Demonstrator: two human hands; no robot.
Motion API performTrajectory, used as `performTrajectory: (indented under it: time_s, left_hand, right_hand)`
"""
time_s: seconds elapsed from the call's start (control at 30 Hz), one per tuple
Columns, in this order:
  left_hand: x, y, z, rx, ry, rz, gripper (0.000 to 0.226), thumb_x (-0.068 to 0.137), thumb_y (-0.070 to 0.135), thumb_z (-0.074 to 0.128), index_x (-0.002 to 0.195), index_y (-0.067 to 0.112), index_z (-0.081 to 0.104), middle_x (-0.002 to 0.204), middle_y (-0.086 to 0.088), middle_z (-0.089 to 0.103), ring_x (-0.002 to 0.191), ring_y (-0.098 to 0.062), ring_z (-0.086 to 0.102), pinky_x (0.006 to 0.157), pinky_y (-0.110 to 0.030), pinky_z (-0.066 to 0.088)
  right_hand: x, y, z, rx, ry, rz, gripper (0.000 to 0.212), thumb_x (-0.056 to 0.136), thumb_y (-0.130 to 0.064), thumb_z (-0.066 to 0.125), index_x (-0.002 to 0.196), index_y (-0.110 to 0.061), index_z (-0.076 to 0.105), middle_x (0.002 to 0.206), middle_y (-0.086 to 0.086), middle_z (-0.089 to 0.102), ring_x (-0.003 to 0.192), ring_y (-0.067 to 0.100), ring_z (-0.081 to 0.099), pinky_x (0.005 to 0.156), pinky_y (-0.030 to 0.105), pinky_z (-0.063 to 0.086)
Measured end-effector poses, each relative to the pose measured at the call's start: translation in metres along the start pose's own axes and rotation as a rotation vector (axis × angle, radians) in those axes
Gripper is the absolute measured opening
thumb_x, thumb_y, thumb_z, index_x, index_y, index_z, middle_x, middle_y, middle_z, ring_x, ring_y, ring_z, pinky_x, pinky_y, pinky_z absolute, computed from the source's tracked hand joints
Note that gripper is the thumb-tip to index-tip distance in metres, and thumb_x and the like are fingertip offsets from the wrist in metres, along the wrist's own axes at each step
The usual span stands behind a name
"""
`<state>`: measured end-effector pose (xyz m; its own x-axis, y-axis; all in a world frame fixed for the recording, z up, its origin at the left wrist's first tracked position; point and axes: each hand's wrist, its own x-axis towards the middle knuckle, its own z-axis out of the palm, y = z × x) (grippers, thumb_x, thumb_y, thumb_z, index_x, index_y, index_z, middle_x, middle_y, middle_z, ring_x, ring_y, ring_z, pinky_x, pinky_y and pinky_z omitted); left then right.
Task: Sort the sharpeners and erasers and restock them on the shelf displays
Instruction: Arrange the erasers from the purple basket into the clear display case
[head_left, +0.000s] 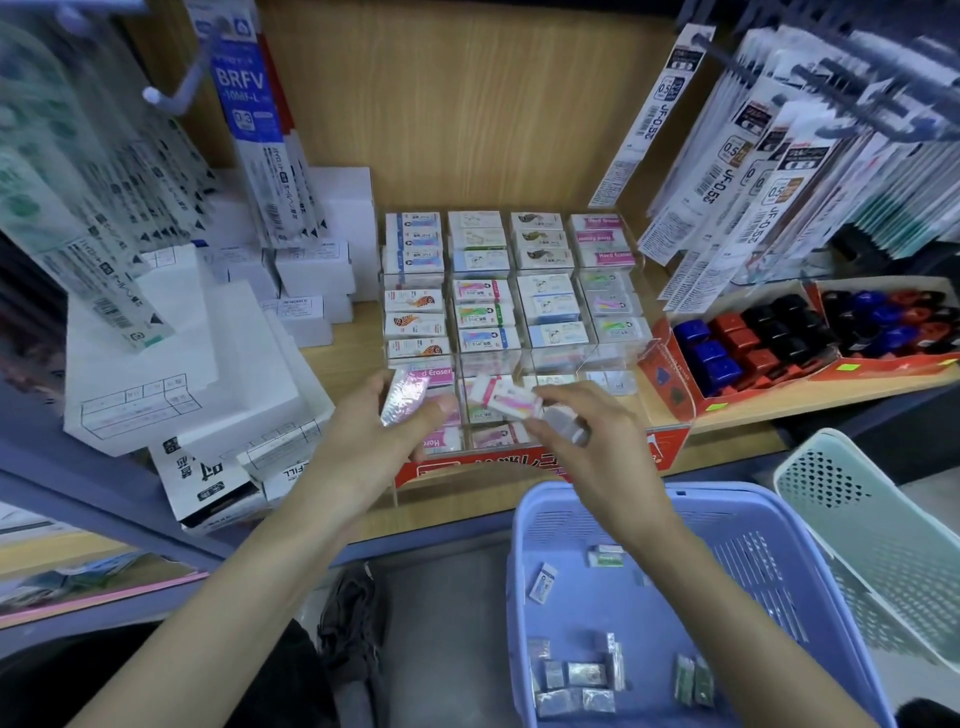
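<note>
— What stood at the left of the shelf (743, 418)?

— White boxes (156, 364), stacked beside the display (511, 312).

— And your hands?

— My left hand (395, 421) was curled round a shiny pack (404, 397) at the display's front left corner. My right hand (584, 434) pinched a pink-and-white eraser (511, 404) just above the front row.

— The other stock?

— Rows of it filled the display's clear compartments. Loose erasers (569, 675) lay in the blue basket (753, 571) under my right forearm.

— The sharpeners (727, 338)?

— In red cartons (670, 384) right of the display: blue, red and black ones. A green basket (872, 530) stood furthest right.
</note>
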<state>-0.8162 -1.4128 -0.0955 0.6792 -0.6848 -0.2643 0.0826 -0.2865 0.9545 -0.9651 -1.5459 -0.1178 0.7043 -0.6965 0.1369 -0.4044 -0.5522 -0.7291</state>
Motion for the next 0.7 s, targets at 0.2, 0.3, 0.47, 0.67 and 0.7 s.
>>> performTrajectory:
  time_s: [0.2,0.3,0.47,0.67,0.7]
  left_hand:
    - [0.006,0.003,-0.003,0.016,0.049,-0.016,0.021,0.088,0.020,0.063,0.108,0.021,0.057,0.072,0.006,0.063,0.046,0.002,0.052,0.041,-0.009,0.037]
    - [0.006,0.003,0.000,0.022,0.030,-0.015,0.024,0.089,0.019,0.063,0.112,0.020,0.056,0.077,0.007,0.065,0.047,0.002,0.054,0.041,-0.009,0.037]
    - [0.007,0.005,0.001,0.014,0.021,-0.016,0.026,0.088,0.017,0.063,0.113,0.019,0.056,0.077,0.007,0.064,0.047,0.003,0.056,0.041,-0.008,0.037]
    - [0.007,0.001,0.002,0.055,-0.005,-0.020,0.018,0.089,0.017,0.062,0.102,0.028,0.057,0.078,0.009,0.067,0.050,0.002,0.056,0.043,-0.009,0.038]
    - [0.008,0.000,0.002,0.066,-0.006,-0.022,0.018,0.089,0.017,0.062,0.101,0.030,0.056,0.080,0.009,0.068,0.051,0.002,0.057,0.043,-0.009,0.039]
  right_hand:
    - [0.041,0.012,0.002,-0.437,-0.098,-0.036,0.036,0.092,-0.019,0.057,0.128,-0.024,0.057,0.125,-0.005,0.056,0.094,0.019,0.060,0.066,0.027,0.043]
    - [0.051,0.007,0.003,-0.630,-0.123,-0.110,0.046,0.087,-0.006,0.055,0.131,-0.022,0.053,0.124,-0.003,0.053,0.093,0.025,0.061,0.055,0.026,0.034]
    - [0.049,0.003,0.006,-0.672,-0.171,-0.201,0.045,0.083,0.002,0.054,0.124,-0.017,0.060,0.121,0.002,0.049,0.082,0.027,0.058,0.045,0.025,0.022]
    - [0.054,0.010,0.028,-0.709,-0.079,-0.109,0.028,0.064,0.012,0.062,0.086,-0.005,0.066,0.095,0.009,0.052,0.050,0.024,0.036,0.042,0.018,0.016]
    - [0.056,0.008,0.029,-0.699,-0.048,-0.106,0.027,0.058,0.015,0.064,0.078,-0.003,0.065,0.089,0.011,0.053,0.046,0.023,0.032,0.043,0.016,0.010]
